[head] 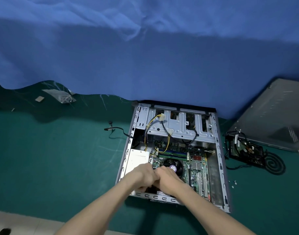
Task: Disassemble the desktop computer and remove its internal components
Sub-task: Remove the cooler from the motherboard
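Green mat [60,158], blue cloth [145,65] behind; open desktop case [218,150] mid-mat, motherboard [196,167] inside; left hand [142,174], right hand [170,178] together at near-left corner by CPU fan [173,163]; grip hidden, cannot tell; likely connector: release latch, pull straight, don't yank wires

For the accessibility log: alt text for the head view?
The left hand and right hand meet inside an open desktop case on a green mat, beside the CPU fan. A detached side panel and a cabled part sit to its right.
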The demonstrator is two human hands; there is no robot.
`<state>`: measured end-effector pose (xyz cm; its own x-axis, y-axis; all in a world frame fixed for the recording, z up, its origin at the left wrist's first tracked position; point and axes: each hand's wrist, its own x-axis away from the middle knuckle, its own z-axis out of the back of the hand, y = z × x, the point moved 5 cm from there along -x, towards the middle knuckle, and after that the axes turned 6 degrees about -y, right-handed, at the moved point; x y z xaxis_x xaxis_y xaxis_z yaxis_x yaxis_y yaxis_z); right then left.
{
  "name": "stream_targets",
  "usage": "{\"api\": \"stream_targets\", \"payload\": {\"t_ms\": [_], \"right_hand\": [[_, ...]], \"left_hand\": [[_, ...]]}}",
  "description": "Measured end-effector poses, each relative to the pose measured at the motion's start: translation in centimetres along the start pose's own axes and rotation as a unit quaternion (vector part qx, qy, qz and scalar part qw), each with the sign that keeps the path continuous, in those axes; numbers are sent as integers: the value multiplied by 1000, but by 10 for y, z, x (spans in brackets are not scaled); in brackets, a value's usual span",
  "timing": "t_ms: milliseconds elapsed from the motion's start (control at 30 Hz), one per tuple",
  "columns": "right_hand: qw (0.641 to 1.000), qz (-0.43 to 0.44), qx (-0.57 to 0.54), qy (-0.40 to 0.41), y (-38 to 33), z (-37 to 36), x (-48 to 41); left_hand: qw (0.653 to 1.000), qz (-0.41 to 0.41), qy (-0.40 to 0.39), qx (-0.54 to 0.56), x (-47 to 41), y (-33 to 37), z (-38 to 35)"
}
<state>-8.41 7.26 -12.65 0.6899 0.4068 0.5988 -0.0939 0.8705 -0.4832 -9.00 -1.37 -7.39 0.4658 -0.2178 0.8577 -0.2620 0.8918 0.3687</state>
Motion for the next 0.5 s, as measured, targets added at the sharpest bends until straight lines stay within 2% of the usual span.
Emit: {"api": "stream_targets", "payload": {"t_ms": [33,67,100,167,200,233,267,300,367,433,500], "right_hand": [[1000,-2,7,-10,-1,0,-1],[1000,-4,5,-15,-1,0,-1],[1000,-4,-11,-17,-1,1,-1],[999,-5,-42,-21,1,3,0],[999,-8,-45,-26,3,3,2],[998,-8,-48,-30,5,2,3],[998,-8,-54,-33,7,0,5],[998,-4,-60,-30,7,-2,7],[997,1,-73,0,7,-3,10],[996,2,-79,34,6,1,11],[996,-4,-76,44,5,4,8]], "left_hand": [[999,1,15,-44,5,2,1],[986,-2,53,-160,11,6,3],[947,-18,105,-304,17,13,2],[835,-110,160,-515,27,32,-10],[795,-153,156,-565,29,35,-19],[775,-171,145,-591,27,34,-24],[769,-176,142,-597,24,31,-25],[780,-172,145,-584,21,28,-24],[842,-128,145,-503,13,23,-18],[910,-59,152,-380,6,22,-10],[955,3,163,-246,4,25,1]]}}
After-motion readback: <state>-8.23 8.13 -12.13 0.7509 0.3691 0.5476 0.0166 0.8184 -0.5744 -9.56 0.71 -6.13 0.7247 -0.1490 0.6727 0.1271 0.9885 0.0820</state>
